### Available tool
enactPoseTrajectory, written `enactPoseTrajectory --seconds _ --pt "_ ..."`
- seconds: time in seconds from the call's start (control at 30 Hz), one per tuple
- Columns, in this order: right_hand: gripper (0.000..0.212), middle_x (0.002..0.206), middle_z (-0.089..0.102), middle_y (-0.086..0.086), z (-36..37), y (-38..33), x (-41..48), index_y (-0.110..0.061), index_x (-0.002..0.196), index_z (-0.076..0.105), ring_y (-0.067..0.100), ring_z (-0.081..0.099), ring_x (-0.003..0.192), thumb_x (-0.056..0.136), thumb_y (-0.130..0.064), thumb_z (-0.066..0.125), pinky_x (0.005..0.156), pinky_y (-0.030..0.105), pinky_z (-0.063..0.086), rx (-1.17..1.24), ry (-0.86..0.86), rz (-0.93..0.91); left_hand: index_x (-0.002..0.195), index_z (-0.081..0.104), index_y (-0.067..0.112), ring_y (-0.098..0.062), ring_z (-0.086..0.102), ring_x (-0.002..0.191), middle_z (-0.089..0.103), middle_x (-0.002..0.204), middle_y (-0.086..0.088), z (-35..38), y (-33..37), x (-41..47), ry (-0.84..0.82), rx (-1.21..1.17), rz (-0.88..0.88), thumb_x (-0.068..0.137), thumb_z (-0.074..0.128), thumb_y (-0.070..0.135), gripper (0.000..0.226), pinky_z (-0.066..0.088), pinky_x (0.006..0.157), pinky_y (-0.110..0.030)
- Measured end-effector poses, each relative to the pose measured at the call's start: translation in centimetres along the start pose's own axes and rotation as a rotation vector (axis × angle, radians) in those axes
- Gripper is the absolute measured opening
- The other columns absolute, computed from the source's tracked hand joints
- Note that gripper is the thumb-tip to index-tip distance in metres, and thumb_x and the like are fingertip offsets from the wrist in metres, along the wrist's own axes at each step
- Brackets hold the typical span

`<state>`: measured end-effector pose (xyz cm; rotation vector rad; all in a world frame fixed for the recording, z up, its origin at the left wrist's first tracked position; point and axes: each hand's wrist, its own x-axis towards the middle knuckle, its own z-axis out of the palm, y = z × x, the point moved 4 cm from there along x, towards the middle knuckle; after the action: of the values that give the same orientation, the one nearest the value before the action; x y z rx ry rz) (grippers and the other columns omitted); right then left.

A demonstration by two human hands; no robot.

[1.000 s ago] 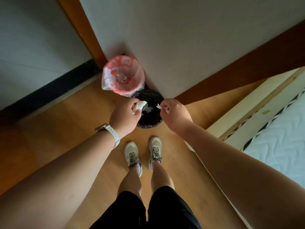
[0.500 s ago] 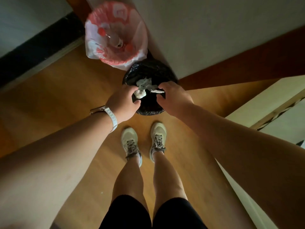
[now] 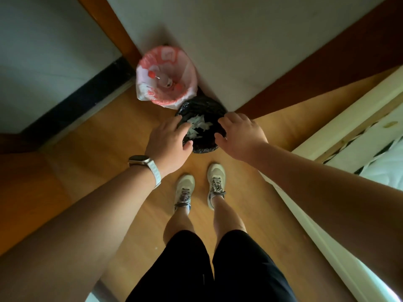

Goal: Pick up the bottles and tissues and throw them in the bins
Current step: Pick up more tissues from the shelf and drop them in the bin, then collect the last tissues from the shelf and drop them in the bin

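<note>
Two bins stand on the wooden floor against the wall. The black-lined bin (image 3: pixel 207 147) holds several white tissues (image 3: pixel 199 127). Behind it to the left, the bin with a red and white bag (image 3: pixel 187 70) holds clear bottles (image 3: pixel 162 80) with red caps. My left hand (image 3: pixel 169 142) hovers over the black bin's left rim, fingers spread and empty. Over the right rim is my right hand (image 3: pixel 241 136), fingers also spread and holding nothing.
My two feet in light sneakers (image 3: pixel 199 186) stand just in front of the black bin. A bed with a pale frame (image 3: pixel 349 118) and white mattress runs along the right. A dark skirting board (image 3: pixel 76 105) lines the left wall.
Both hands pinched tissues over the black bin earlier; the tissues now lie inside it and both hands have opened with spread fingers.
</note>
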<state>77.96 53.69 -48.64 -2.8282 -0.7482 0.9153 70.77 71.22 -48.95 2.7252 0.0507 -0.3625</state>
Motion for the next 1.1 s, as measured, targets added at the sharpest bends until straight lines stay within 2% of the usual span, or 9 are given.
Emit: enactPoseTrajectory --seconds 0.27,0.53,0.67,0.87,1.0,1.1 --pt "0.05 0.134 0.052 0.002 -8.3 -3.9 -10.1 -0.02 0.133 0.051 0.026 0.046 0.126 0.095 -0.05 0.039 0.102 0.042 0.04 -0.054 0.152 0.027 0.138 0.051 0.019 -0.029 0.044 0.127 0.048 0.141 -0.005 -10.1 4.6 -3.6 0.024 0.109 0.137 0.089 0.06 0.037 0.053 0.041 0.098 -0.046" --pt "0.052 0.146 0.043 0.0 -15.0 -4.6 -19.3 -0.025 0.142 0.042 0.026 0.038 0.134 0.098 -0.052 0.035 0.106 0.043 0.036 -0.028 0.309 0.2 0.14 0.048 0.022 -0.027 0.04 0.134 0.046 0.144 -0.006 -17.7 7.6 -7.7 0.079 0.201 0.317 0.092 0.054 0.043 0.053 0.034 0.11 -0.047" --pt "0.053 0.149 0.041 -0.001 -16.9 -4.7 -23.6 -0.027 0.143 0.039 0.026 0.036 0.138 0.098 -0.055 0.033 0.109 0.044 0.035 -0.041 0.356 0.29 0.141 0.047 0.024 -0.027 0.037 0.137 0.043 0.149 -0.005 -20.0 10.6 -8.8 0.098 0.195 0.391 0.093 0.054 0.044 0.053 0.032 0.11 -0.05" --pt "0.053 0.143 0.046 -0.002 -18.1 -4.0 -31.5 -0.029 0.139 0.042 0.023 0.041 0.133 0.096 -0.058 0.032 0.108 0.042 0.036 -0.018 0.46 0.436 0.141 0.047 0.025 -0.026 0.039 0.135 0.044 0.148 -0.005 -22.0 17.5 -10.0 0.108 0.168 0.567 0.093 0.047 0.047 0.052 0.035 0.109 -0.047" --pt "0.053 0.144 0.044 -0.003 -17.7 -1.8 -37.7 -0.027 0.14 0.042 0.022 0.037 0.135 0.096 -0.055 0.034 0.109 0.04 0.032 0.034 0.513 0.544 0.142 0.046 0.024 -0.025 0.031 0.142 0.039 0.153 -0.006 -22.3 24.3 -11.4 0.108 0.178 0.718 0.095 0.046 0.045 0.052 0.024 0.116 -0.047" --pt "0.051 0.139 0.047 -0.001 -16.5 0.4 -42.9 -0.024 0.135 0.046 0.024 0.04 0.131 0.095 -0.054 0.035 0.105 0.04 0.034 0.067 0.553 0.659 0.142 0.046 0.024 -0.024 0.03 0.142 0.039 0.152 -0.007 -21.6 29.6 -12.7 0.099 0.191 0.832 0.094 0.048 0.045 0.052 0.024 0.116 -0.048"
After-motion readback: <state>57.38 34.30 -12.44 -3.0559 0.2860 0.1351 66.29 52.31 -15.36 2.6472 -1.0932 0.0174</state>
